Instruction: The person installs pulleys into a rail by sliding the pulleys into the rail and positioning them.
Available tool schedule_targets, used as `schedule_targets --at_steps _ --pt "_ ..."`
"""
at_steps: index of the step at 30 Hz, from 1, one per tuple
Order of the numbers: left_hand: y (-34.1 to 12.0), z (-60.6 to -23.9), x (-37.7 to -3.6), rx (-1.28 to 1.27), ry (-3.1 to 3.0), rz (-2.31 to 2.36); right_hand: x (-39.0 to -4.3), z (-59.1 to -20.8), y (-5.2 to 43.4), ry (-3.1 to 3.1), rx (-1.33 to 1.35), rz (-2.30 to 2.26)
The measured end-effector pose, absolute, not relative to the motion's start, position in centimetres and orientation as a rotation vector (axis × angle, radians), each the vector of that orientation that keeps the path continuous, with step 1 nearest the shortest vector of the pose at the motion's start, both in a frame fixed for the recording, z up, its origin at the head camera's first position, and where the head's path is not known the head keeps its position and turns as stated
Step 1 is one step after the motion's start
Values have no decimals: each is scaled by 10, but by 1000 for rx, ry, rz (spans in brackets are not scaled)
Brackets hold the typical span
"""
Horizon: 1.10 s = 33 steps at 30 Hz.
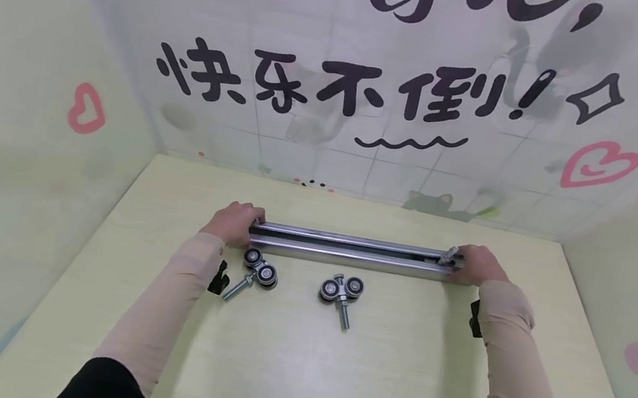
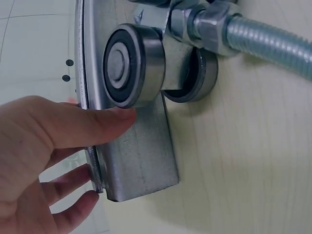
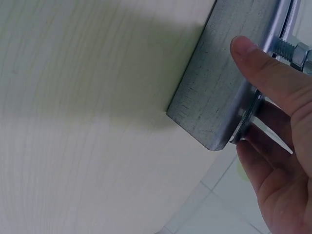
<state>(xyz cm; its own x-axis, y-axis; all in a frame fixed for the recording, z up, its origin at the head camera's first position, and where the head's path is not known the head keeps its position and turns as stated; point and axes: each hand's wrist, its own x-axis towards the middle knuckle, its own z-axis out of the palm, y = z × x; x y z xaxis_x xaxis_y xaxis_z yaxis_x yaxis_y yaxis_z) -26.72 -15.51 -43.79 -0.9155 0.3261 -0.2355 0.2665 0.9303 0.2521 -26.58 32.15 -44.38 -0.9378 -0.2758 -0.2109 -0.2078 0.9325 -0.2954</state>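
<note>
Sleeves: my black cuffs and tan forearm covers fill the bottom of the head view, one arm running up each side of the pale wooden tabletop.
Left hand: my left hand grips the left end of the long grey steel channel rail; the wrist view shows my thumb lying across its outer face and my fingers curled round behind the end.
Right hand: my right hand grips the rail's right end the same way, thumb pressed on the flat grey side and fingers wrapped round the far edge.
Rail: it lies crosswise on the table, slot side up, between my two hands and well out in front of me.
Bolt in rail: a threaded stud with a nut pokes up out of the slot just beside my right hand; whether a roller sits under it I cannot tell.
Left roller: a steel hanger trolley with black-rimmed wheels and a threaded bolt lies on the table near my left wrist, just in front of the rail; in the left wrist view it looks to be against the rail's end.
Middle roller: a second wheeled trolley with its bolt lies near the table's middle, apart from the rail.
Walls: pale panels with black lettering and pink hearts enclose the table.
</note>
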Motion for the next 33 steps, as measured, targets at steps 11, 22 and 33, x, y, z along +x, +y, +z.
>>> schedule_targets --at_steps 11,22,33 --pt "-127 -403 -276 393 2653 139 -269 -447 318 2859 -322 -409" --pt "-32 -391 -292 764 2682 167 -272 -440 315 2847 -261 -414" --pt "70 -397 -296 1157 2706 181 -276 -447 320 2845 -246 -466"
